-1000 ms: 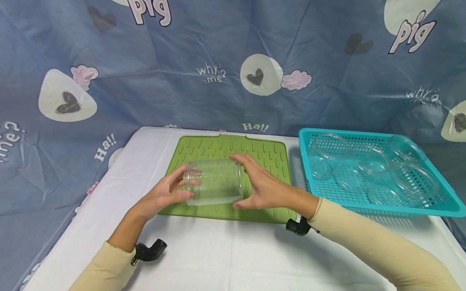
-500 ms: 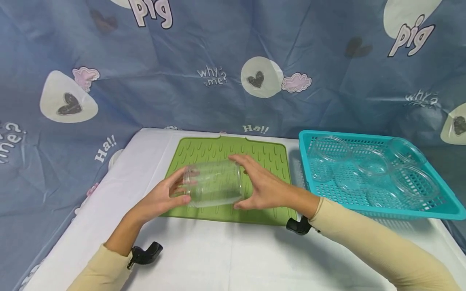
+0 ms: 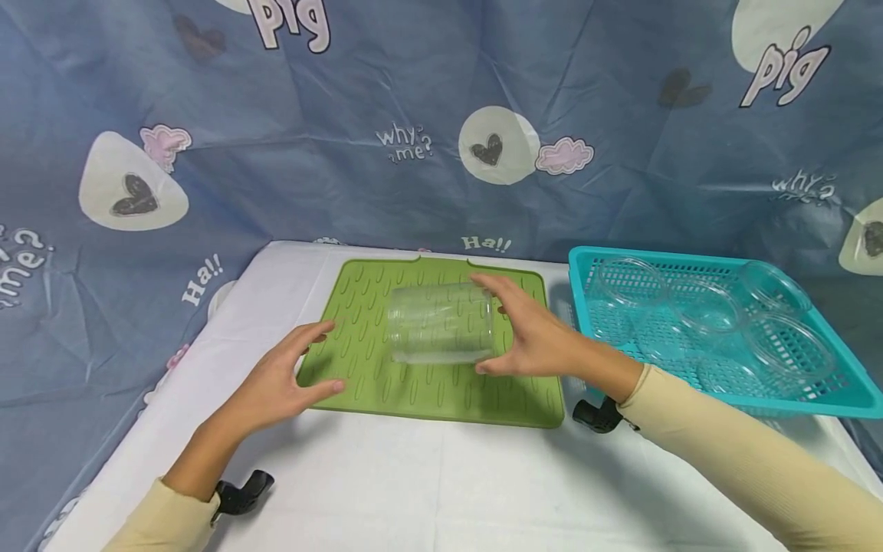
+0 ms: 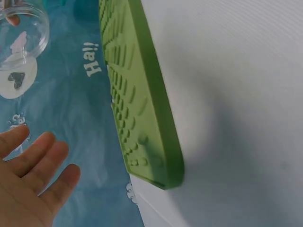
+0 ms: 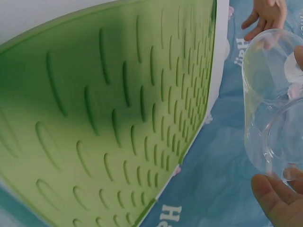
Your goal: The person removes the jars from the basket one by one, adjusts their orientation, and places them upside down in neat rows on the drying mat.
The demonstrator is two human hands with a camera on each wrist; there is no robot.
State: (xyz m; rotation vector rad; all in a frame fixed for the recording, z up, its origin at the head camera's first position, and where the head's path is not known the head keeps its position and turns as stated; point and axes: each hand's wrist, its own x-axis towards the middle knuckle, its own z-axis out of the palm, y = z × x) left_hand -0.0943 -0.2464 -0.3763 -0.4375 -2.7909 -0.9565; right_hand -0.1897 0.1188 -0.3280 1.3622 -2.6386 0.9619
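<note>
A clear plastic jar (image 3: 441,323) lies sideways in the air above the green mat (image 3: 386,387), its threaded rim toward the left. My right hand (image 3: 527,330) grips its base end, thumb below and fingers above. In the right wrist view the jar (image 5: 265,104) is seen through, held clear of the mat. Apart from the jar, to its left, my left hand (image 3: 276,379) has its fingers spread and holds nothing. The left wrist view shows this hand (image 4: 35,179) with loosely extended fingers, the jar's rim at the upper left.
At the right stands a turquoise basket (image 3: 690,400) with several clear round containers (image 3: 707,307) inside. A white cloth (image 3: 414,483) covers the table. Behind it hangs a blue printed curtain (image 3: 331,192).
My left hand has let go of the jar's rim end and drawn back to the left. The right hand has carried the jar rightward and slightly up.
</note>
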